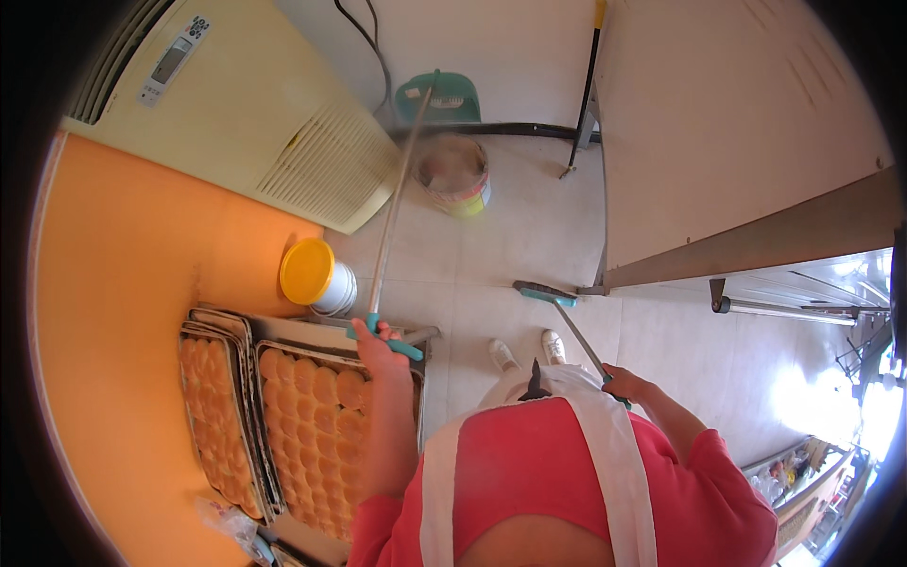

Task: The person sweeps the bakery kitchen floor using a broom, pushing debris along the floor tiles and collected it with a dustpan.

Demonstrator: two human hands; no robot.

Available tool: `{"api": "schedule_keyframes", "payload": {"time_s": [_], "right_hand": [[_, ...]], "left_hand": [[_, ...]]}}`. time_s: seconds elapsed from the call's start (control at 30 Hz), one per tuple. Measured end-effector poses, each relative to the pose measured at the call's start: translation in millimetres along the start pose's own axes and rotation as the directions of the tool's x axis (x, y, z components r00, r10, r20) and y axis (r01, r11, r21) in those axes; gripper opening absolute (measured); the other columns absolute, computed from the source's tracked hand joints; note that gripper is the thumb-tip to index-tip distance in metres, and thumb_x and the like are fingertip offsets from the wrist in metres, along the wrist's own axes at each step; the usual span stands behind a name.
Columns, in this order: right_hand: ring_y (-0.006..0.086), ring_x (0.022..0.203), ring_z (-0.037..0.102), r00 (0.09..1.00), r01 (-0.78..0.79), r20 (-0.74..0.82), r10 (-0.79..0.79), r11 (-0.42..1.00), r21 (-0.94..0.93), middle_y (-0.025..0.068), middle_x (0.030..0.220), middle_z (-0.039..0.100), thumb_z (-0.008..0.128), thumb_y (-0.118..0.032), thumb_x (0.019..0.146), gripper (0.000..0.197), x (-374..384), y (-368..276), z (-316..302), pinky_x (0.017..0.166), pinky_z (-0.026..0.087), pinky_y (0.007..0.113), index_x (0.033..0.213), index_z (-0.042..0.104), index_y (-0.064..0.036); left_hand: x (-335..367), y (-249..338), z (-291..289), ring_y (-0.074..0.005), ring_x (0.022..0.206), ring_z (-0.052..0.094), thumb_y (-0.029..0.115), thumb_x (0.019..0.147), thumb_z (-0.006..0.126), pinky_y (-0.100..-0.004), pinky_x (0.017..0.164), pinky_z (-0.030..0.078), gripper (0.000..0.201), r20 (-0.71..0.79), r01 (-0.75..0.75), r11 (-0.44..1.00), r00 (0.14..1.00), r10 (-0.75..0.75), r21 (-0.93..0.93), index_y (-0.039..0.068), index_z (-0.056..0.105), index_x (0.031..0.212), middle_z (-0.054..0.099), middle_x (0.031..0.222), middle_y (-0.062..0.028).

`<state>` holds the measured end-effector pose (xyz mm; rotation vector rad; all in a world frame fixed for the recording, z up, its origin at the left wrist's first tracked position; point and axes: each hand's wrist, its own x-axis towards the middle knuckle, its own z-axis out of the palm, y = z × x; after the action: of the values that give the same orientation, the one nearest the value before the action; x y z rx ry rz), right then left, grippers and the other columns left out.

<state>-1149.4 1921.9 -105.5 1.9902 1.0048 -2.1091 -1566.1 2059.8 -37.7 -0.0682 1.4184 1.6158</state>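
My left hand is closed around the teal grip of a long-handled dustpan. Its pole runs forward to the green pan, which is raised at the far wall, just beyond a round bucket; whether it touches the wall I cannot tell. The bucket's inside looks hazy and greyish-brown, its contents unclear. My right hand grips the handle of a broom, whose teal and dark bristled head is down by the floor, ahead of my white shoes.
Trays of round golden buns stand at my left beside a yellow-lidded white tub. A cream air conditioner stands far left. On the right is a large pale panel with a metal edge; a black pole with a yellow end leans near it.
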Motion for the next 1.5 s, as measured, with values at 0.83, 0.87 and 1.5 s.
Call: {"api": "schedule_keyframes", "payload": {"time_s": [0.83, 0.87, 1.5], "right_hand": [[0.0154, 0.056, 0.051, 0.972, 0.121, 0.106, -0.210, 0.834, 0.538, 0.0097, 0.071, 0.053, 0.052, -0.003, 0.066, 0.044, 30.3, 31.7, -31.0, 0.047, 0.042, 0.025, 0.109, 0.045, 0.0013], [0.0149, 0.058, 0.052, 0.966, 0.127, 0.117, -0.232, 0.814, 0.567, 0.0095, 0.071, 0.053, 0.051, -0.005, 0.070, 0.041, 31.6, 28.3, -33.9, 0.048, 0.042, 0.025, 0.111, 0.046, 0.0008], [0.0156, 0.058, 0.055, 0.759, 0.650, 0.080, -0.646, 0.746, -0.146, 0.0084, 0.074, 0.057, 0.054, -0.020, 0.079, 0.021, -40.2, -188.9, -62.4, 0.052, 0.041, 0.027, 0.095, 0.049, -0.0077]], "left_hand": [[-69.1, 4.1, 10.7, -0.0074, 0.048, 0.037, 0.029, 0.084, 0.048, -0.0194, 0.043, 0.030, 0.022, -0.019, -0.179, 0.935, 0.981, 0.194, 0.306, 0.007, 0.047, 0.080, 0.044, 0.059, 0.0007], [-74.8, 4.8, 18.6, -0.0070, 0.049, 0.038, 0.027, 0.084, 0.049, -0.0191, 0.043, 0.030, 0.020, 0.044, -0.253, 0.908, 0.966, 0.253, 0.335, 0.007, 0.048, 0.081, 0.044, 0.059, 0.0005], [-218.1, 89.5, 101.2, -0.0289, 0.065, 0.057, 0.024, 0.075, 0.060, -0.0353, 0.055, 0.043, 0.026, 0.728, -0.581, -0.466, 0.641, 0.243, 0.667, 0.003, 0.053, 0.089, 0.058, 0.073, -0.0144]]}}
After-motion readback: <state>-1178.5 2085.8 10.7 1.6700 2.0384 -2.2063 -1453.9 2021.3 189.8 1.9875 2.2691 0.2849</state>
